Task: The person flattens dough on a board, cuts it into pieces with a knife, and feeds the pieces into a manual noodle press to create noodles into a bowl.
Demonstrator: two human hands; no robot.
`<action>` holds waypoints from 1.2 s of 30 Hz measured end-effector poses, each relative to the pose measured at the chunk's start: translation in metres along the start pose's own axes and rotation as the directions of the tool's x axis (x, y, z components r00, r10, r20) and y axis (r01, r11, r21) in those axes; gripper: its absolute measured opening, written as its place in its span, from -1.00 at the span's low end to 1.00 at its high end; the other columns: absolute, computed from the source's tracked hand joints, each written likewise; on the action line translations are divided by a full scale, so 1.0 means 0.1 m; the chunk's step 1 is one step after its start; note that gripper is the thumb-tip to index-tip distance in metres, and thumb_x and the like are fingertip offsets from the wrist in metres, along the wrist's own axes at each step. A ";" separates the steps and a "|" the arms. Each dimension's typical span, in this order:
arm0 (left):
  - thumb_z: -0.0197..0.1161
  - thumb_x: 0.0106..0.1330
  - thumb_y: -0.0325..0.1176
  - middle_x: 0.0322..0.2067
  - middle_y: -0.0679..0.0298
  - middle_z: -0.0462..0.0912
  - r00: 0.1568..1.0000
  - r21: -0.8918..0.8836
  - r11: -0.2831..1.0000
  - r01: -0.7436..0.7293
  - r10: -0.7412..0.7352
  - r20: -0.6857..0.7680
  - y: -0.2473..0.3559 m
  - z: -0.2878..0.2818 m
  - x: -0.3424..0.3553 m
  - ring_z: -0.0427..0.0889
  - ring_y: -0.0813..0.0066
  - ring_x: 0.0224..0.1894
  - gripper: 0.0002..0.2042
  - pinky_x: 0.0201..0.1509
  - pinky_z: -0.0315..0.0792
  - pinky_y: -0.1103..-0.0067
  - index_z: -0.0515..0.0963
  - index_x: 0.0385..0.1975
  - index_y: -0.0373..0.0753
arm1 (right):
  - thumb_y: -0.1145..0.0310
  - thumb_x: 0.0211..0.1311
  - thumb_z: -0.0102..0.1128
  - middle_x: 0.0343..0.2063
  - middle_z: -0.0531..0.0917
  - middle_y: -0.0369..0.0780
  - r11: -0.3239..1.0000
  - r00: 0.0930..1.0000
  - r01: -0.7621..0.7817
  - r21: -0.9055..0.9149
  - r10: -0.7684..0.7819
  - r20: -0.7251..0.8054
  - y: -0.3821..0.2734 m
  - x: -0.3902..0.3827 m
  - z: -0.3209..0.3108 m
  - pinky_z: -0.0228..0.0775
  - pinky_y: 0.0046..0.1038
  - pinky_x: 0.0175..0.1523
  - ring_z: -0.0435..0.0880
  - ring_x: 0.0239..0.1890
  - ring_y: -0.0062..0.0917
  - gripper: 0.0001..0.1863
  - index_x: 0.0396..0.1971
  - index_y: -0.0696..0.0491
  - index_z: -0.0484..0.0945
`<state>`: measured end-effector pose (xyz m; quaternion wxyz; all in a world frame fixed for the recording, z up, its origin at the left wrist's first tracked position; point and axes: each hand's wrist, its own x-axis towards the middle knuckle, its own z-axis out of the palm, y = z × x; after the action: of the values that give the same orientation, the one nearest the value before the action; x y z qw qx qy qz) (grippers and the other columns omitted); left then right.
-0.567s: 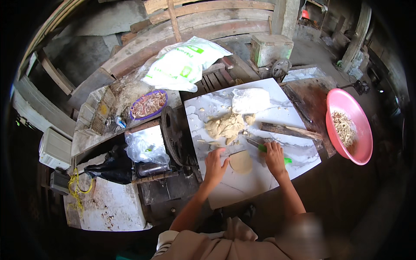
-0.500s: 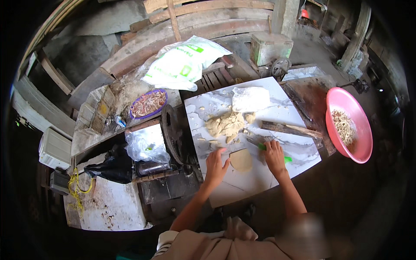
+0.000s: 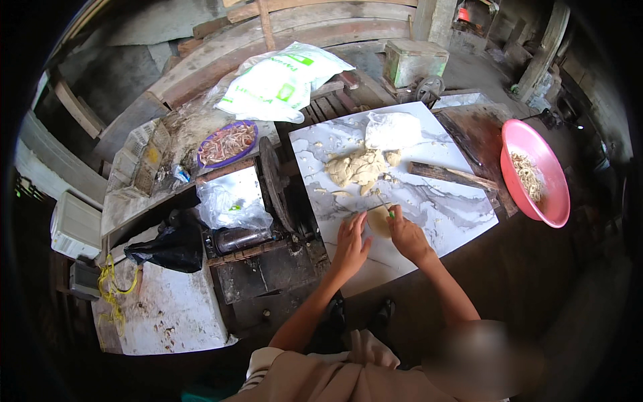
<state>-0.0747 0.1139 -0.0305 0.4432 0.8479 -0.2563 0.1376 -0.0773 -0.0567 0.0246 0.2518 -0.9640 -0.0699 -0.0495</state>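
A flat pale sheet of dough [image 3: 379, 222] lies on the marble-patterned board [image 3: 315, 204], between my two hands. My right hand [image 3: 408, 239] is closed around the green handle of a knife [image 3: 391, 214], held at the right side of the sheet; its blade points away from me. My left hand [image 3: 351, 241] rests at the left edge of the sheet, fingers stretched out and holding nothing. Farther back on the board sit a large rough lump of dough [image 3: 353, 168] with crumbs around it, a clear plastic bag with white contents [image 3: 393, 130] and a wooden stick [image 3: 439, 173].
At the right stands a pink basin [image 3: 554, 177] holding pale strips. On the left are a purple tray of strips [image 3: 228, 144], a dark wheel [image 3: 273, 181] beside the board, a plastic bag [image 3: 231, 203] and a black bag [image 3: 171, 248]. A white-green sack [image 3: 278, 84] lies behind.
My right hand has lifted the knife off the board and brought it left to the dough sheet. The left hand has shifted slightly right, against the sheet. The view has moved a little.
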 end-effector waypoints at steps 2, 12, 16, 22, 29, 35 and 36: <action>0.17 0.19 -0.52 0.12 0.06 0.42 1.000 -0.013 1.000 -0.023 0.023 -0.004 -0.02 -0.02 0.01 0.32 0.10 0.14 -0.36 0.24 0.08 0.29 0.03 0.26 -0.28 | 0.33 0.35 -0.19 -0.59 0.57 0.10 0.998 0.997 -0.019 -0.067 0.024 0.073 -0.09 -0.02 0.05 0.39 -0.03 -0.42 0.58 -0.50 0.04 -0.78 -0.17 0.18 0.21; 0.13 0.22 -0.48 0.13 0.12 0.43 1.000 -0.056 0.998 -0.005 0.004 -0.011 -0.14 0.03 0.00 0.28 0.13 0.21 -0.37 0.28 -0.01 0.21 -0.01 0.27 -0.28 | 0.33 0.33 -0.17 -0.55 0.58 0.11 0.980 0.988 -0.023 -0.199 0.053 0.145 -0.38 -0.06 0.11 0.46 -0.04 -0.36 0.61 -0.43 0.04 -0.74 -0.21 0.26 0.26; 0.13 0.22 -0.46 0.15 0.15 0.40 0.999 -0.028 0.999 0.029 -0.029 0.018 -0.12 0.04 -0.01 0.25 0.14 0.25 -0.35 0.30 -0.03 0.15 -0.03 0.28 -0.27 | 0.39 0.22 -0.06 -0.49 0.59 0.10 0.975 0.983 0.007 -0.220 0.033 0.180 -0.44 -0.05 0.08 0.51 -0.11 -0.35 0.63 -0.39 -0.01 -0.69 -0.13 0.30 0.28; 0.13 0.22 -0.48 0.14 0.09 0.40 1.000 -0.060 0.998 0.004 -0.006 -0.031 -0.08 0.03 -0.02 0.26 0.13 0.23 -0.34 0.28 -0.02 0.16 -0.04 0.29 -0.28 | 0.41 0.16 0.03 -0.40 0.61 0.08 0.969 0.964 -0.090 -0.232 0.143 0.225 -0.44 0.00 0.14 0.54 -0.15 -0.32 0.65 -0.34 -0.05 -0.67 -0.14 0.30 0.32; 0.13 0.21 -0.48 0.14 0.08 0.39 0.999 -0.024 0.999 0.029 -0.029 -0.019 -0.04 0.02 -0.01 0.28 0.12 0.22 -0.34 0.28 -0.02 0.19 -0.04 0.28 -0.31 | 0.38 0.22 -0.05 -0.51 0.59 0.09 0.974 0.985 -0.058 -0.218 0.092 0.146 -0.40 -0.09 0.27 0.52 -0.10 -0.38 0.63 -0.45 -0.01 -0.69 -0.15 0.30 0.27; 0.11 0.24 -0.46 0.21 0.11 0.31 1.000 -0.001 1.000 -0.023 0.023 -0.017 -0.07 0.04 -0.06 0.25 0.15 0.24 -0.37 0.28 -0.03 0.19 -0.03 0.28 -0.32 | 0.42 0.18 -0.04 -0.50 0.60 0.00 0.960 0.974 -0.108 -0.258 0.154 0.165 -0.46 -0.31 0.23 0.53 -0.15 -0.42 0.66 -0.40 -0.08 -0.72 -0.15 0.26 0.30; 0.11 0.25 -0.44 0.20 0.12 0.32 0.999 0.022 0.999 -0.024 0.024 -0.026 -0.09 0.03 -0.07 0.24 0.16 0.25 -0.37 0.29 -0.04 0.20 -0.03 0.28 -0.31 | 0.42 0.18 -0.04 -0.50 0.60 0.00 0.961 0.974 -0.110 -0.255 0.156 0.167 -0.46 -0.36 0.25 0.53 -0.15 -0.42 0.66 -0.40 -0.08 -0.72 -0.15 0.26 0.30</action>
<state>-0.0760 0.1178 -0.0415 0.4358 0.8475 -0.2592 0.1568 -0.1185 -0.0087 0.0204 0.1265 -0.9905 -0.0212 0.0494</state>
